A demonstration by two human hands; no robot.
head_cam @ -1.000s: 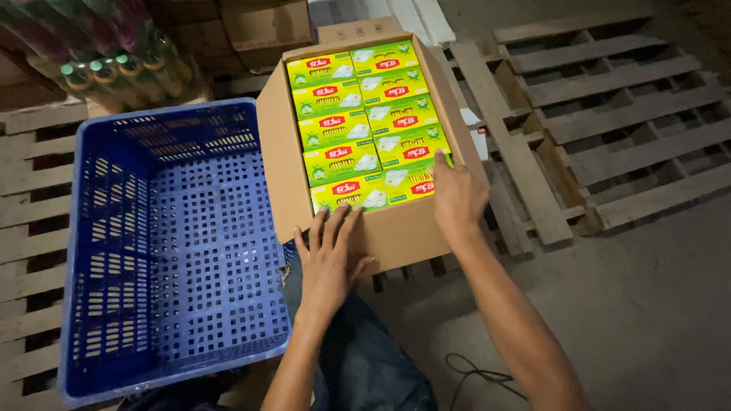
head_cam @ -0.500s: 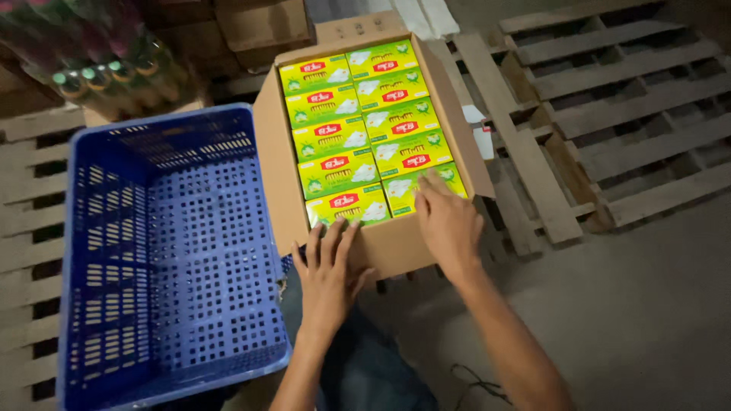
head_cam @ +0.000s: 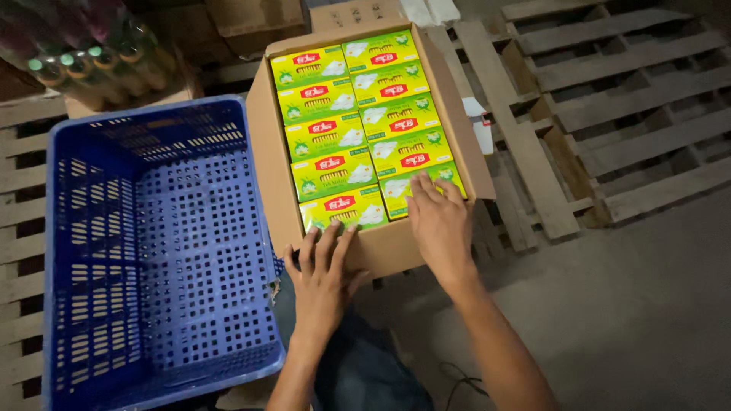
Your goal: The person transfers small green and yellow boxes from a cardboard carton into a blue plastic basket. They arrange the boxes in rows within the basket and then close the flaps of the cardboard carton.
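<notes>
A storeroom or warehouse: wooden pallets (head_cam: 609,114) lie on the floor right beside a big cardboard box (head_cam: 270,160) full of small packs

Both hands rest on an open cardboard carton (head_cam: 266,164) of yellow-green boxes (head_cam: 339,137). A blue crate (head_cam: 152,251) sits left.

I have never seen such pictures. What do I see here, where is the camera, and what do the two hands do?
The camera sits on a person's head and looks down at their own bare hands. The left hand lies flat on the near wall of an open cardboard box. The right hand rests on the nearest of the yellow-green packets packed inside. Neither hand grips anything. Beside the box stands a blue plastic crate, all on wooden pallets. Bottles stand behind.
</notes>
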